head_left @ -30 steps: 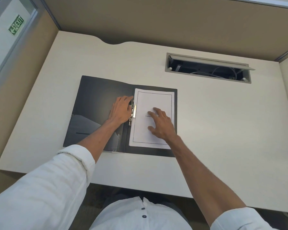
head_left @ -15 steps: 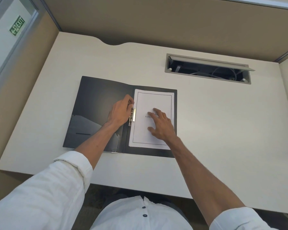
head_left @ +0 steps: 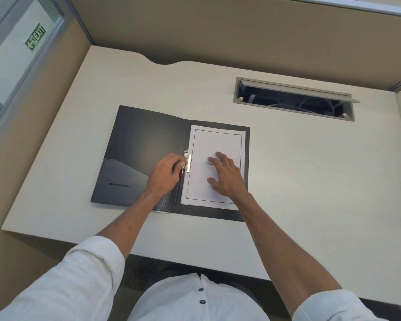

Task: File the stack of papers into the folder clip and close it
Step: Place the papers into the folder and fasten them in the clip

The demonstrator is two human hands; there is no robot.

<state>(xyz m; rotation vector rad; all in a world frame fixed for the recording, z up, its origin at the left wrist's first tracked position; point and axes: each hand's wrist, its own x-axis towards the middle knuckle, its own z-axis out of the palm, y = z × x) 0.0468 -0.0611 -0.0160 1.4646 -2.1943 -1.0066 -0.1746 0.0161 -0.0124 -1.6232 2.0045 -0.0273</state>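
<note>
Head view. Open black plastic folder (head_left: 148, 147), laid flat on pale laminate desk (head_left: 310, 170); right half is occupied by white bordered paper stack (head_left: 218, 140). Small metal clip (head_left: 187, 161) at the spine is pinched by left hand (head_left: 166, 176). Right hand (head_left: 227, 177) is spread flat on the papers, title print partly hidden.

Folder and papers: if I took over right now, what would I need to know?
Left hand: fingertips pinching the metal clip at the spine.
Right hand: spread flat on the stack of papers, pressing it down.
The black folder lies open on the desk, papers on its right half beside the clip.
Done: papers placed.
Left: check the clip holds them (cannot tell), then shut the cover.
</note>
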